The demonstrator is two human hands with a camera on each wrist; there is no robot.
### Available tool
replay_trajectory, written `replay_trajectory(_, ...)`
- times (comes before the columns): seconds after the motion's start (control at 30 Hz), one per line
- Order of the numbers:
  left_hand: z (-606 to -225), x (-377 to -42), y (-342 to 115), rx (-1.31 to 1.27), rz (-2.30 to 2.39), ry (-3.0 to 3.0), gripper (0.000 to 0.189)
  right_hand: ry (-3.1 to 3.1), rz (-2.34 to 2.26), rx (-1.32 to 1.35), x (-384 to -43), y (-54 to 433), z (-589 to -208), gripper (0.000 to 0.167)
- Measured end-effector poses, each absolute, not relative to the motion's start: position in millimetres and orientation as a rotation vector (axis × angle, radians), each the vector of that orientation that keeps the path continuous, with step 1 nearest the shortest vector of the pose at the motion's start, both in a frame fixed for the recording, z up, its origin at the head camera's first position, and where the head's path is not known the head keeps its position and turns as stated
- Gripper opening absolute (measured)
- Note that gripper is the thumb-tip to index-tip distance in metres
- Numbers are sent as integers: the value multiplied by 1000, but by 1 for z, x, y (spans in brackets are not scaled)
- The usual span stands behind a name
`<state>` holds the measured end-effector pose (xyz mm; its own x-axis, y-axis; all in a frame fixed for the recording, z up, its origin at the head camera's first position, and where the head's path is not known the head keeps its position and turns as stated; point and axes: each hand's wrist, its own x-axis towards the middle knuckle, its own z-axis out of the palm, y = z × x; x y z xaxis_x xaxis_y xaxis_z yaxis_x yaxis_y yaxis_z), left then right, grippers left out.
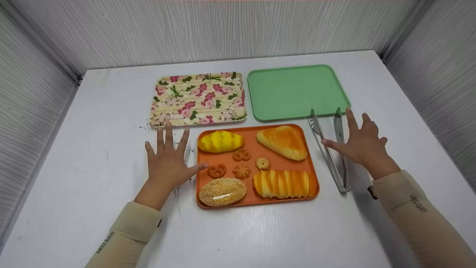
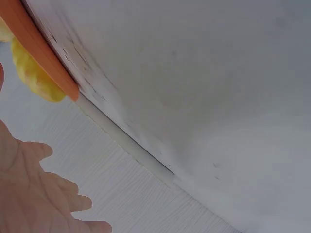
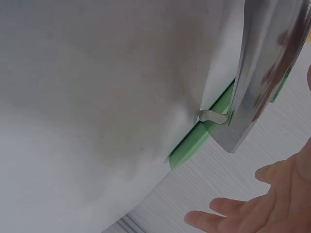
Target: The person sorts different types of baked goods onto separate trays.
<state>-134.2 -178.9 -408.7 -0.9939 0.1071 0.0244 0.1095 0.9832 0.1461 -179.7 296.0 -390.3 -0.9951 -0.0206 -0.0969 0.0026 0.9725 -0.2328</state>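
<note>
The tongs [image 1: 331, 163] lie just right of the orange tray [image 1: 250, 137], tips over the near rim of the green tray [image 1: 297, 93], so a bump might skid both. The right hand [image 1: 366, 145], near the tongs, and left hand [image 1: 167, 167] are spread, gripping nothing. Breads [image 1: 284, 184] hem in small cookies [image 1: 241, 172]; far left sits the floral tray [image 1: 200, 98].

Tongs [image 1: 333, 167]: metal, arms spread, lying just right of tray [image 1: 250, 139]. Tray: orange, rectangular, rounded corners, flat, bearing four breads [image 1: 284, 184] and four biscuits [image 1: 242, 172].
</note>
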Motion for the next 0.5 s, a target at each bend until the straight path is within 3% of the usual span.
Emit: replay_trajectory(0.5,-414,-124,-183,-249,-164,-3211,106,2926,-563,-7,-172,298,-395,127)
